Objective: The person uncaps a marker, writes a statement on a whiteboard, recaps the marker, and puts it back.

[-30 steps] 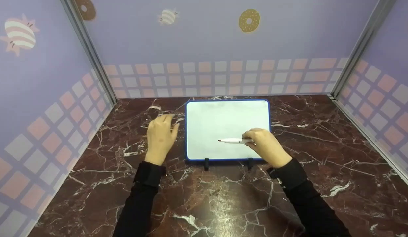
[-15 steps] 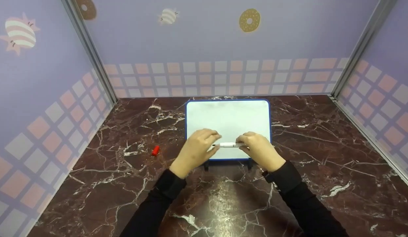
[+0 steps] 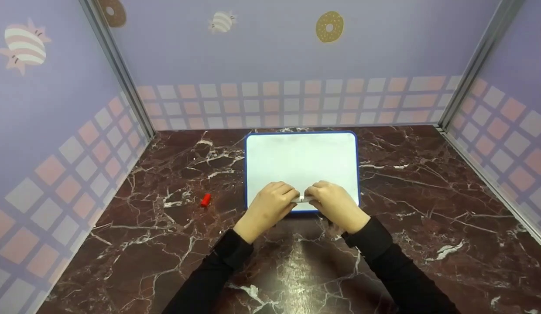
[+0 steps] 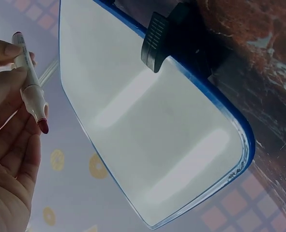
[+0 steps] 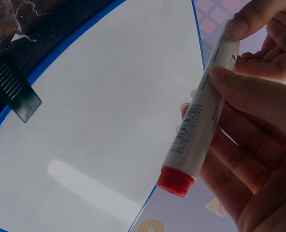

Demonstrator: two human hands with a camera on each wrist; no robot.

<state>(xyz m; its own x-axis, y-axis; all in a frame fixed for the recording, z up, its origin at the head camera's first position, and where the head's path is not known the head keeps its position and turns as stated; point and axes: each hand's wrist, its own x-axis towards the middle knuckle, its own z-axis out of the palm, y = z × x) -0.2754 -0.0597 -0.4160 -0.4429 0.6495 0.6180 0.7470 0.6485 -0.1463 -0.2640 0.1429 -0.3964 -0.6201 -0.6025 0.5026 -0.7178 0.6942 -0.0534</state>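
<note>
Nearest are two black sleeves, reaching in over a dark red marbled table. The left hand and right hand are close together, each pinching the same white marker between thumb and fingers, the grip narrow on both sides. The left hand holds it toward the bare red tip, the right hand toward the red plug at the back end. The marker lies crosswise in front of the lower part of a blue-edged whiteboard. Black clips hook over the board's lower edge. Left of the board, well apart from the marker, a red cap lies on its side; its hollow is too small to make out. Lilac walls with checks and doughnuts box in the table, marker, board and cap inside.
</note>
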